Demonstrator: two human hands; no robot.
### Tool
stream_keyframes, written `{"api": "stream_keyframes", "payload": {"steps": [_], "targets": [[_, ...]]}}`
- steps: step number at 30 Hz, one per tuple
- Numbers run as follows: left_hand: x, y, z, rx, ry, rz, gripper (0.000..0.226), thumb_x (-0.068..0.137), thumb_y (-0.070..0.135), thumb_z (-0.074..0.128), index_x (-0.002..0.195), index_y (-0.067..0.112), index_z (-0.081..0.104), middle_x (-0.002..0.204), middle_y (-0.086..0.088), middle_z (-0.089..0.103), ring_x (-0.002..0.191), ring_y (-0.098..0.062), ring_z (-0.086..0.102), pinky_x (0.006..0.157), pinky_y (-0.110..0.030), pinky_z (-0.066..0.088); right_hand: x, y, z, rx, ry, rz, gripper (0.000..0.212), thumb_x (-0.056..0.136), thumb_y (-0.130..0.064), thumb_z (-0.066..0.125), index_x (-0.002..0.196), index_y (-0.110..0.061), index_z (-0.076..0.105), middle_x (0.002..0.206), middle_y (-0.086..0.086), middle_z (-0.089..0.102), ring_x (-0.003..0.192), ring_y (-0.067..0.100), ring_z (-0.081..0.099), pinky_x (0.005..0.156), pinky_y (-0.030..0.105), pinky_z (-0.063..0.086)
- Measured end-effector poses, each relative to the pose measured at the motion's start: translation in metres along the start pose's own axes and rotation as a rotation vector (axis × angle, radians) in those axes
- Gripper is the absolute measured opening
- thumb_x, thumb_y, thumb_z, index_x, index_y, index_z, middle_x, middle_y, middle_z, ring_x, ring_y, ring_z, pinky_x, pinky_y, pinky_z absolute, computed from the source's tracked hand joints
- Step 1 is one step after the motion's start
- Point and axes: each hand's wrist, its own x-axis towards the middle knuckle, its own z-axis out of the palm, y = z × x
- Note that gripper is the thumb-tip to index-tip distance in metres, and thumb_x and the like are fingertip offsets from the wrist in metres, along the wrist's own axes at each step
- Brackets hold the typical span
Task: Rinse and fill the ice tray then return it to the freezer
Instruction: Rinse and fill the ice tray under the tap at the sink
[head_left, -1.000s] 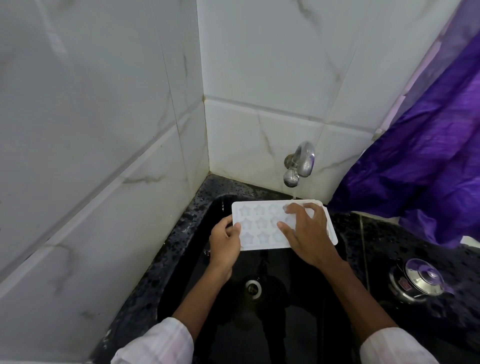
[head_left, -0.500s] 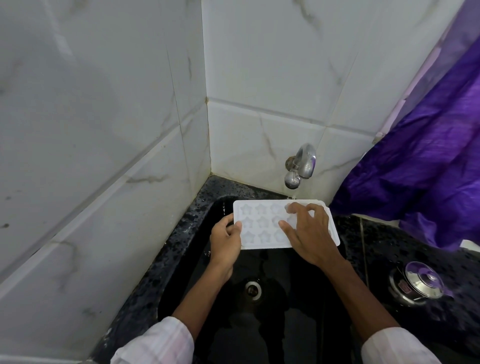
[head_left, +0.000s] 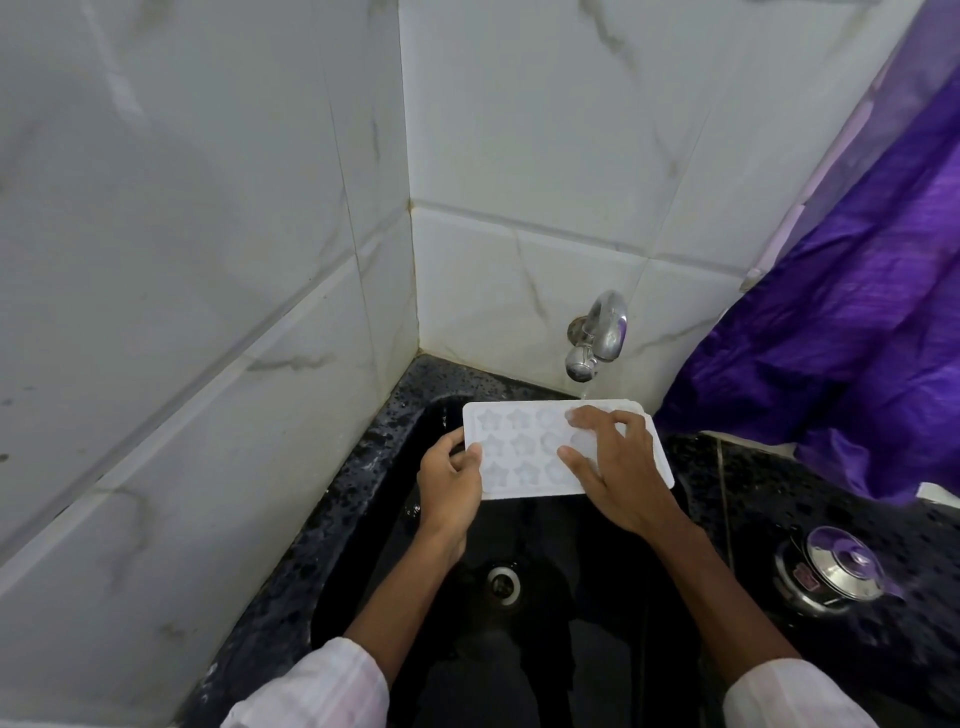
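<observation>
Here the ice tray is being held level just below the tap, over the sink, so the thin stream is landing on its far edge; the left hand is pinching the end farther from the tap, thumb on top, steadying it; the right hand is lying flat beneath the tap, fingers spread open, probably rubbing the star cells clean.

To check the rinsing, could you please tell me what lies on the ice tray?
The right hand rests, fingers spread, on the ice tray; the left hand grips its left edge. Star moulds show at left; those under the right hand are covered.
</observation>
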Motion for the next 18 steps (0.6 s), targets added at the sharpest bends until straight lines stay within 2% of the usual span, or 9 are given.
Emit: {"api": "stream_keyframes", "payload": {"steps": [2, 4, 8, 13, 18], "targets": [[0.001, 0.001, 0.000, 0.001, 0.002, -0.005, 0.029, 0.102, 0.013, 0.054, 0.129, 0.018, 0.061, 0.101, -0.002, 0.076, 0.090, -0.014, 0.074, 0.079, -0.036, 0.062, -0.001, 0.001, -0.002, 0.041, 0.015, 0.006, 0.057, 0.090, -0.064, 0.040, 0.135, -0.029, 0.044, 0.134, -0.024, 0.039, 0.121, 0.004, 0.022, 0.108, 0.036, 0.028], [0.002, 0.001, 0.001, 0.005, 0.011, -0.006, 0.028, 0.101, 0.014, 0.054, 0.128, 0.019, 0.062, 0.100, -0.001, 0.076, 0.090, -0.014, 0.074, 0.079, -0.037, 0.062, -0.004, 0.004, -0.002, 0.074, 0.059, 0.036, 0.064, 0.087, -0.067, 0.045, 0.136, -0.027, 0.043, 0.136, -0.015, 0.042, 0.122, 0.010, 0.027, 0.106, 0.041, 0.036], [0.005, 0.003, 0.002, 0.000, 0.034, -0.014, 0.026, 0.101, 0.015, 0.054, 0.125, 0.018, 0.064, 0.098, 0.000, 0.077, 0.088, -0.014, 0.075, 0.081, -0.041, 0.062, -0.008, 0.004, -0.005, 0.174, 0.081, 0.116, 0.059, 0.081, -0.065, 0.058, 0.129, -0.034, 0.042, 0.135, -0.012, 0.038, 0.123, 0.008, 0.026, 0.097, 0.044, 0.046], [0.009, 0.006, 0.002, -0.043, 0.052, -0.046, 0.025, 0.101, 0.016, 0.054, 0.124, 0.015, 0.064, 0.102, -0.004, 0.076, 0.090, -0.019, 0.074, 0.082, -0.048, 0.062, -0.008, 0.004, -0.009, 0.141, 0.036, 0.058, 0.070, 0.074, -0.071, 0.060, 0.129, -0.031, 0.043, 0.136, -0.021, 0.037, 0.124, 0.006, 0.025, 0.106, 0.044, 0.035], [0.012, 0.009, 0.003, -0.064, 0.067, -0.069, 0.026, 0.101, 0.015, 0.054, 0.126, 0.015, 0.063, 0.104, -0.004, 0.075, 0.092, -0.019, 0.074, 0.084, -0.047, 0.061, -0.004, 0.003, -0.007, 0.089, 0.022, 0.010, 0.085, 0.070, -0.076, 0.060, 0.134, -0.024, 0.042, 0.130, -0.030, 0.033, 0.122, 0.002, 0.023, 0.110, 0.042, 0.026]]}}
